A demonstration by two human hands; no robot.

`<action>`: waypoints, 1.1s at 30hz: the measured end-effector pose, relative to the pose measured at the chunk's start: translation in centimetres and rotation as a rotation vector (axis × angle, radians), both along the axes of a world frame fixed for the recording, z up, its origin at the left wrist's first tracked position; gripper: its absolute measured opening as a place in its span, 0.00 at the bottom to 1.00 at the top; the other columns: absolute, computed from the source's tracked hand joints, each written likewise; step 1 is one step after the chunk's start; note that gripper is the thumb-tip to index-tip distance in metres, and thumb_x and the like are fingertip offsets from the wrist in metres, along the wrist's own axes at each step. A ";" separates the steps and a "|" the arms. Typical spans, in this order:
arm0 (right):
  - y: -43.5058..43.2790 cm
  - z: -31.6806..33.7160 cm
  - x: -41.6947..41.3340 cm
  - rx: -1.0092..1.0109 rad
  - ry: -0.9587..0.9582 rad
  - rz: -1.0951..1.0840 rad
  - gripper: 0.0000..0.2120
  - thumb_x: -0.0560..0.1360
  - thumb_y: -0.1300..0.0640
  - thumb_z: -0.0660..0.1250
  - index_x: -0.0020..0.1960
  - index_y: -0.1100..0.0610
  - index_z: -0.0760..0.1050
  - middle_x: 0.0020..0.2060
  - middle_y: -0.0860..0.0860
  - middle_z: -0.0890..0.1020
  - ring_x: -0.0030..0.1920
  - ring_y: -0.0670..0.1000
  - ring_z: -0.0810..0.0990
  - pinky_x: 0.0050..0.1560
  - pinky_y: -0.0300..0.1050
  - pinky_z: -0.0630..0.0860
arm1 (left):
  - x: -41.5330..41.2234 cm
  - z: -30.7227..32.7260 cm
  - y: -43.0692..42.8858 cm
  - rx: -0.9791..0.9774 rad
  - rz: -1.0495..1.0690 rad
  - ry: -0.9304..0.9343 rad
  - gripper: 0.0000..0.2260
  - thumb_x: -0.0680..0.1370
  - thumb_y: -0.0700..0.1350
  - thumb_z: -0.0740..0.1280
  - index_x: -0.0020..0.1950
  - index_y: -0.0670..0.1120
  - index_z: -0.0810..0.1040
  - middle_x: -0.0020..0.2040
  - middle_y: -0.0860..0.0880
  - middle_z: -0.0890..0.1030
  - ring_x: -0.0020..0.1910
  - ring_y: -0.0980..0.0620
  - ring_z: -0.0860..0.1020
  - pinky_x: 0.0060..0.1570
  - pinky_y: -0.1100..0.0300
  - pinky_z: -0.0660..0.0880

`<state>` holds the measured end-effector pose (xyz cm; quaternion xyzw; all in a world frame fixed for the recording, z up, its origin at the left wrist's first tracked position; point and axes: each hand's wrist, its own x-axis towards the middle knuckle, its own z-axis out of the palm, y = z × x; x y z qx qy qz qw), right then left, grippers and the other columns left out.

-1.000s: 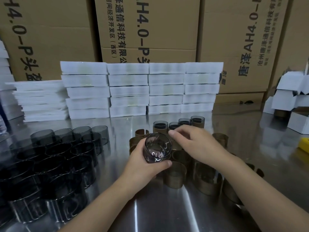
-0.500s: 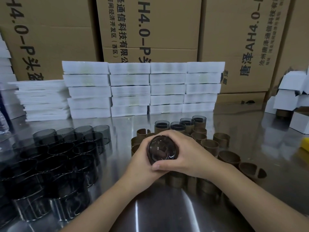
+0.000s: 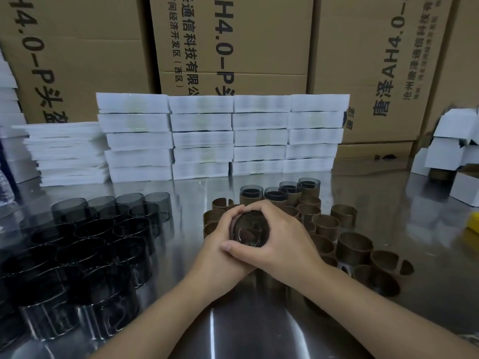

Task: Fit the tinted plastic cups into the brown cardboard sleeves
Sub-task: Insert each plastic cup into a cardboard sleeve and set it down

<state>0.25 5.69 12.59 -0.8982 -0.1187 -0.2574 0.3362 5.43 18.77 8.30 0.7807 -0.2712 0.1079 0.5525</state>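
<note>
Both hands wrap round one tinted plastic cup (image 3: 249, 229) above the middle of the steel table, its round base turned toward me. My left hand (image 3: 220, 251) grips it from the left and below. My right hand (image 3: 282, 239) curls over it from the right, thumb lying across the left hand. Whether a sleeve is round the cup is hidden by the fingers. Several empty brown cardboard sleeves (image 3: 356, 248) stand to the right and behind. Several sleeved cups (image 3: 251, 194) stand in a row further back. Many bare tinted cups (image 3: 85, 244) crowd the left side.
Stacks of white foam trays (image 3: 223, 137) line the back of the steel table (image 3: 254, 327), before large cardboard cartons (image 3: 233, 42). Small white boxes (image 3: 451, 141) pile up at the far right, with a yellow object (image 3: 473, 224) at the right edge.
My right hand left the sleeves and closed over the cup that my left hand held. The cup's base has turned toward me, and both hands now clasp it.
</note>
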 end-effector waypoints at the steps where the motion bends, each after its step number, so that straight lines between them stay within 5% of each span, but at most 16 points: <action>1: 0.1 -0.1 0.0 0.005 -0.007 -0.011 0.31 0.59 0.27 0.65 0.56 0.43 0.71 0.48 0.36 0.77 0.50 0.39 0.77 0.52 0.43 0.77 | 0.1 0.0 0.0 -0.012 -0.006 0.019 0.37 0.60 0.55 0.74 0.69 0.54 0.69 0.54 0.63 0.80 0.54 0.61 0.80 0.55 0.53 0.79; 6: 0.3 -0.2 -0.1 0.030 -0.015 -0.063 0.28 0.60 0.28 0.63 0.54 0.42 0.70 0.46 0.37 0.78 0.49 0.40 0.78 0.51 0.44 0.77 | 0.0 0.2 -0.2 -0.032 -0.046 0.074 0.36 0.59 0.54 0.73 0.67 0.55 0.72 0.53 0.55 0.82 0.54 0.58 0.81 0.56 0.57 0.78; 17: 0.0 0.4 -0.3 0.070 0.039 -0.077 0.27 0.59 0.28 0.63 0.48 0.47 0.71 0.42 0.41 0.79 0.46 0.44 0.79 0.49 0.49 0.77 | -0.3 0.4 -0.6 0.000 -0.038 0.132 0.33 0.61 0.51 0.75 0.66 0.55 0.72 0.50 0.52 0.83 0.48 0.46 0.83 0.46 0.38 0.80; 24: 0.0 0.5 -0.3 0.126 0.056 -0.074 0.25 0.59 0.29 0.64 0.45 0.47 0.71 0.41 0.42 0.79 0.46 0.44 0.79 0.49 0.50 0.78 | -0.6 0.3 -0.2 0.048 -0.033 0.065 0.37 0.60 0.52 0.76 0.69 0.55 0.70 0.55 0.57 0.83 0.55 0.58 0.81 0.56 0.50 0.79; 33: -0.1 0.4 -0.1 0.199 0.016 -0.063 0.28 0.59 0.25 0.61 0.42 0.49 0.72 0.37 0.43 0.80 0.42 0.43 0.79 0.45 0.51 0.79 | -0.5 0.1 -0.4 0.038 -0.046 0.039 0.38 0.60 0.51 0.78 0.68 0.59 0.69 0.57 0.56 0.82 0.58 0.55 0.80 0.59 0.50 0.77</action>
